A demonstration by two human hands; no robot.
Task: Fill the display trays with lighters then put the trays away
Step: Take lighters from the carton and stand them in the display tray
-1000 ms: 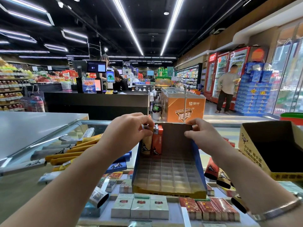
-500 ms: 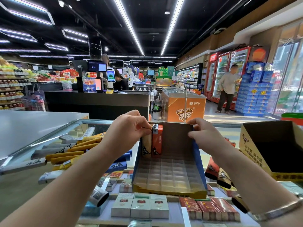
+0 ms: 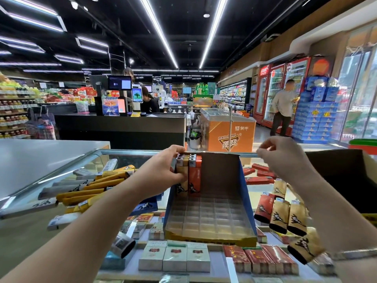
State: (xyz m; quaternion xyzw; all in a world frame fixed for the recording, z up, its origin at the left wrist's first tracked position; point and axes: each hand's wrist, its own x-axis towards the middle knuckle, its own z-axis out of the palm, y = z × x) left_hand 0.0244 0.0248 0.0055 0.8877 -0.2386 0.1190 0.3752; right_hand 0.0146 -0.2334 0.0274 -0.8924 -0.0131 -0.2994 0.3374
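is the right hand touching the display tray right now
Apart. The head view shows the right hand raised beside the display tray, its fingertips just off the upper right corner with background visible between them.

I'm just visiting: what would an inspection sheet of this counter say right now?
Surface: glass counter, cigarette packs beneath.
Job's things: display tray mostly unfilled; lighters in tray upright at back left; loose lighters lying to its right.
Clutter: yellow packets left; open carton right.
Hands: left hand holds the upright lighters; right hand above the tray's right wall, contents unclear.
Cables: nothing seen.
Surroundings: checkout desk, orange freezer, people beyond.
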